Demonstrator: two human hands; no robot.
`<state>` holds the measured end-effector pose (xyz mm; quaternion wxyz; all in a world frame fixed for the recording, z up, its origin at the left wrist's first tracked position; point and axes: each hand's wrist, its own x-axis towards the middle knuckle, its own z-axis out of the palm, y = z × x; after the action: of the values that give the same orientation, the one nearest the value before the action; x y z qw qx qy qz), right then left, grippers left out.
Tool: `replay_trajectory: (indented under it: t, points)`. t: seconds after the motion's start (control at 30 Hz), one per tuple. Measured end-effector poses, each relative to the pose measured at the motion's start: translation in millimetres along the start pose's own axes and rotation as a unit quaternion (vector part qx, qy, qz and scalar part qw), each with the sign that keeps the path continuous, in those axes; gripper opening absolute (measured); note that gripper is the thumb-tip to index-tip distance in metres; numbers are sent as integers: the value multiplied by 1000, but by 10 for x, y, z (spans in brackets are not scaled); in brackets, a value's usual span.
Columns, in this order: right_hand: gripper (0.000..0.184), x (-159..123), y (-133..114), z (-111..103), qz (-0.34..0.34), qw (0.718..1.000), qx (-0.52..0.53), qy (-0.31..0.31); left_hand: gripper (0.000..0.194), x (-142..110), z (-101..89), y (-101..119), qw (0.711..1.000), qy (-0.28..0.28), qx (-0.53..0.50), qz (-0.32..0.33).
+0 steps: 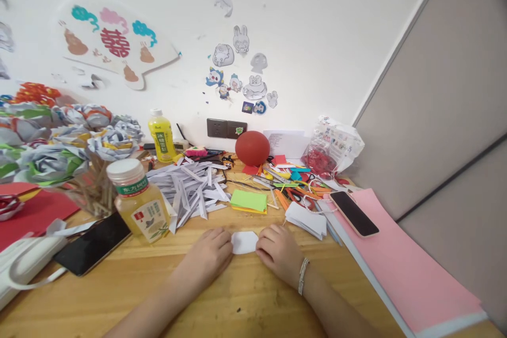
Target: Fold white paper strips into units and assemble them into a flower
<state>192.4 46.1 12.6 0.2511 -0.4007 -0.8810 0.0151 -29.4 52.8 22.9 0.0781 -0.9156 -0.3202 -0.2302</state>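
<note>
A small white piece of paper point(244, 243), its far corners slanted as if folded, lies on the wooden table point(253, 296) between my hands. At its left end, my left hand point(214, 250) is closed with curled fingers on the paper. My right hand point(278, 251) is likewise closed on the right end, the thumb tucked low and a bracelet point(303, 276) on the wrist. Beyond the hands lies a stack of green and yellow paper slips point(249, 200). White paper slips point(306, 218) are stacked just past my right hand. A heap of folded white strips point(189, 190) spreads behind my left hand.
Left of my arms stand a wide juice bottle point(140, 203), a dark phone point(93, 244) and a white power strip point(29, 261). A yellow bottle point(161, 136) and a red balloon point(252, 148) are near the wall. Another phone point(354, 213) rests on pink paper point(412, 269) at right.
</note>
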Motion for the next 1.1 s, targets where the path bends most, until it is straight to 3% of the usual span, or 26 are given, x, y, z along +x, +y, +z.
replay_trajectory:
  t: [0.23, 0.47, 0.93, 1.0, 1.1]
  points:
    - [13, 15, -99, 65, 142, 985, 88, 39, 16, 29, 5, 48, 985, -63, -89, -136]
    - [12, 45, -172, 124, 195, 978, 50, 53, 17, 118, 19, 130, 964, -105, -59, -238]
    - [15, 90, -190, 118, 260, 964, 49, 31, 17, 177, -46, 213, 947, -142, -23, -288]
    - [16, 97, -195, 114, 266, 962, 50, 30, 15, 147, -34, 247, 956, -120, -1, -266]
    - [16, 100, -193, 122, 270, 961, 45, 32, 18, 78, -37, 301, 980, -118, 17, -162]
